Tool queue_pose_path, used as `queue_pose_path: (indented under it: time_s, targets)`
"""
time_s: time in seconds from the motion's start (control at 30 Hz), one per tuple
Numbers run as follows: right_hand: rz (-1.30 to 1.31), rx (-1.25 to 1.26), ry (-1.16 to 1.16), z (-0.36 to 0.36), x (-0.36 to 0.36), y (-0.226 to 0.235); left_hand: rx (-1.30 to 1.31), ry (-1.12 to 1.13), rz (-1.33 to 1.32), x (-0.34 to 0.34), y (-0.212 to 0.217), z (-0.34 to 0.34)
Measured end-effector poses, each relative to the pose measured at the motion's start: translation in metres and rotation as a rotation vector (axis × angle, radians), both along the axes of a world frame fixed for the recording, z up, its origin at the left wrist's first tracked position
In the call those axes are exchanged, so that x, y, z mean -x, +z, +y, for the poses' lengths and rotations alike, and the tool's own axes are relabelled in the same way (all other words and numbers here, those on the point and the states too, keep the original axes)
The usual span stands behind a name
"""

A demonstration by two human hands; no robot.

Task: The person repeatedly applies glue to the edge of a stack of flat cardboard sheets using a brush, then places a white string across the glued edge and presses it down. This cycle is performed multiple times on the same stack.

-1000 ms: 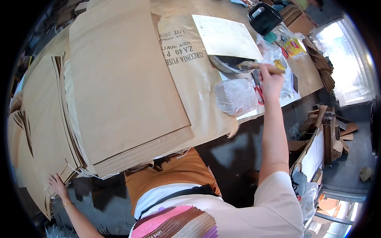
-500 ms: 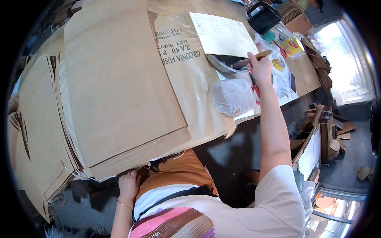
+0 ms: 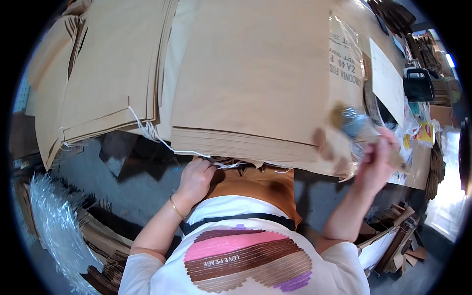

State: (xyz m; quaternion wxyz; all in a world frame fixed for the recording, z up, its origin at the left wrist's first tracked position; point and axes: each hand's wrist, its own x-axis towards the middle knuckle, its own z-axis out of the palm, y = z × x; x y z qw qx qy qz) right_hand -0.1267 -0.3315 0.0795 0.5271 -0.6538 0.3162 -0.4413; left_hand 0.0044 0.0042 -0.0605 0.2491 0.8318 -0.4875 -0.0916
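Note:
My right hand (image 3: 378, 152) is closed around the handle of a paintbrush (image 3: 355, 123), smeared by motion. The brush's bristle end hangs over the right edge of a stack of large brown paper sheets (image 3: 250, 73). Just beyond that hand lies a bowl with a dark inside (image 3: 373, 105), partly covered by a white sheet with writing (image 3: 386, 73). At the front edge of the stack, my left hand (image 3: 197, 174) has its fingers curled in beside white string (image 3: 182, 151); what they grip is hidden.
More brown paper stacks (image 3: 113, 64) lie at the left. A printed bag under clear plastic (image 3: 346, 64) shows at the stack's right. Farther right stands a dark jug (image 3: 419, 86) near a yellow packet (image 3: 425, 132). Clear plastic strands (image 3: 59, 226) bundle at lower left.
The view has swung left. My right hand has brought the paintbrush from the bowl back over the stack's right edge. My left hand stays at the front edge.

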Motion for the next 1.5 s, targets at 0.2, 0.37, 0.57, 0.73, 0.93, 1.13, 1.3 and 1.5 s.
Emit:
queue_pose_path:
  time_s: [0.2, 0.37, 0.57, 0.73, 0.93, 1.13, 1.3, 1.5]
  targets:
    - [0.251, 0.517, 0.699, 0.103, -0.097, -0.013, -0.089, 0.11, -0.161, -0.015, 0.071, 0.019]
    - [0.27, 0.563, 0.829, 0.118, -0.133, -0.022, -0.059, 0.11, -0.303, -0.049, 0.077, -0.006]
    - [0.281, 0.451, 0.777, 0.129, -0.134, -0.017, -0.144, 0.067, -0.322, -0.062, 0.065, -0.009]
    - [0.385, 0.156, 0.701, 0.142, -0.137, -0.028, -0.137, 0.076, -0.324, -0.06, 0.066, -0.011]
    - [0.631, 0.241, 0.408, 0.071, -0.086, -0.024, -0.144, 0.076, -0.257, -0.061, 0.068, -0.017]
    - [0.914, 0.5, 0.212, 0.034, -0.054, -0.033, -0.184, 0.083, -0.229, -0.056, 0.074, -0.024]
    - [0.875, 0.28, 0.199, 0.036, -0.059, -0.011, -0.242, 0.09, -0.24, -0.052, 0.075, -0.028]
    - [-0.045, -0.052, -0.106, -0.018, 0.015, 0.002, -0.219, 0.082, -0.309, -0.044, 0.083, -0.03]
